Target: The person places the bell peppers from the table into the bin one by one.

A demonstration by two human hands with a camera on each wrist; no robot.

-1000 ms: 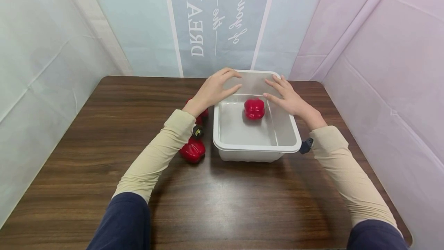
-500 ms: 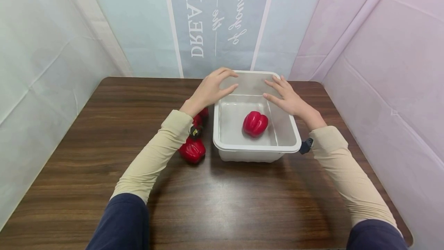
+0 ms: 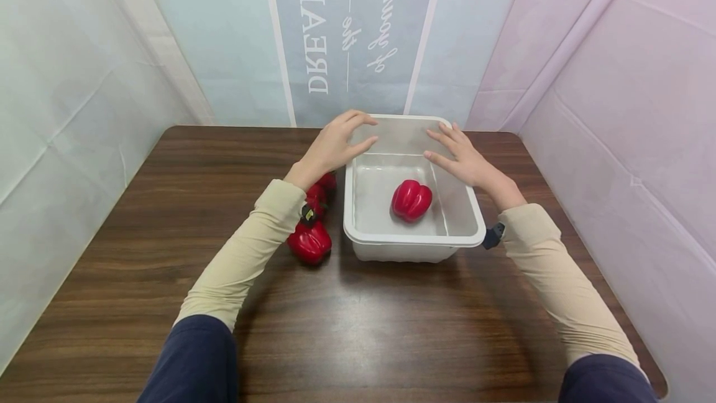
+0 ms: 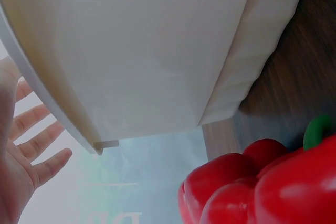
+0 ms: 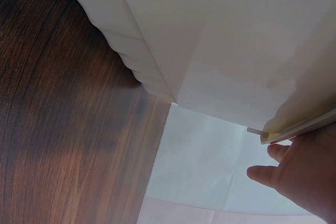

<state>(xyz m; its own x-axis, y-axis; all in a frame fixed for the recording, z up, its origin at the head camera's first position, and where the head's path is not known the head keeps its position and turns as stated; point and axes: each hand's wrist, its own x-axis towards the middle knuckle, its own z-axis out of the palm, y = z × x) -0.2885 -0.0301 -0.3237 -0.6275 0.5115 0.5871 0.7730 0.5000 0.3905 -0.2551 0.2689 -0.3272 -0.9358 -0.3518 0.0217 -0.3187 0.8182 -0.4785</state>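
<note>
Inside the white bin [image 3: 370, 213]: red pepper [image 3: 411, 201], nearer me than my fingers [image 4: 43, 141], clear of them. Left hand [image 3: 337, 142], right hand [image 3: 465, 159] at opposite sides, fingers spread; rim contact hard to tell.

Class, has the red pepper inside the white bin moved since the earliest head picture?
Yes: the red pepper now lies closer to the near rim of the white bin.

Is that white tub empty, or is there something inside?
Not empty: the head view shows one red bell pepper lying inside the white tub, on its bottom.
</note>
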